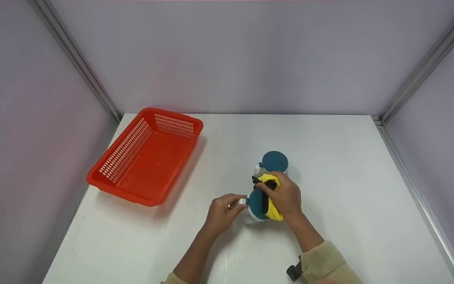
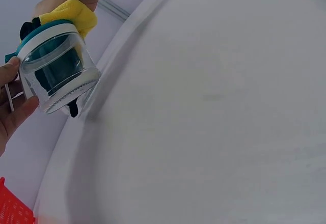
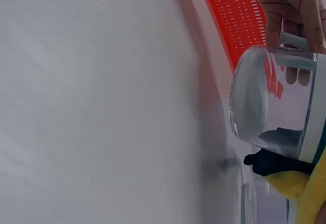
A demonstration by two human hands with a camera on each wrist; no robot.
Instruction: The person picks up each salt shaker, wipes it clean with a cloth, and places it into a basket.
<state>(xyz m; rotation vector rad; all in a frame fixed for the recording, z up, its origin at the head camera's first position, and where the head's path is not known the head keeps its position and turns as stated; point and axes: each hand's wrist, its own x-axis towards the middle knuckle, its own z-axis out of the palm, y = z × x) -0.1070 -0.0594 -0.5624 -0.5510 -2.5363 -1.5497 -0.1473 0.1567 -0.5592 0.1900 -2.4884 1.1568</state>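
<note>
Person at a white table (image 1: 349, 177), both bare hands on one handled glass jar (image 2: 62, 63) at the near middle, a little right of centre. Jar had clear walls, a white band at the top and a teal lid (image 1: 256, 203). Left hand (image 1: 222, 211) came in from the left, fingers and thumb clamped on the jar's white handle (image 1: 242, 201), which pointed left. Right hand (image 1: 288, 197), on the right, had thumb and fingers clamped on a yellow-and-black cloth (image 1: 275, 213); cloth lay over the right part of the lid and hung down the jar's right side. Dark stretch of cloth showed through the glass. Couldn't tell whether the jar's base touched the table.

Second handled jar (image 1: 275, 161), same teal lid, stood just beyond the cloth on the far side, handle also to the left. Couldn't tell if cloth and second jar touched.

Red plastic basket (image 1: 148, 157) with slotted sides sat on the far left of the table, set at a slant, well apart from both jars. Beige sleeve (image 1: 325, 260) on the right arm, black piece (image 1: 294, 272) at its cuff. Pale wall panels (image 1: 227, 59) stood left, right and far, with grey metal strips (image 1: 89, 75) at the corners.
</note>
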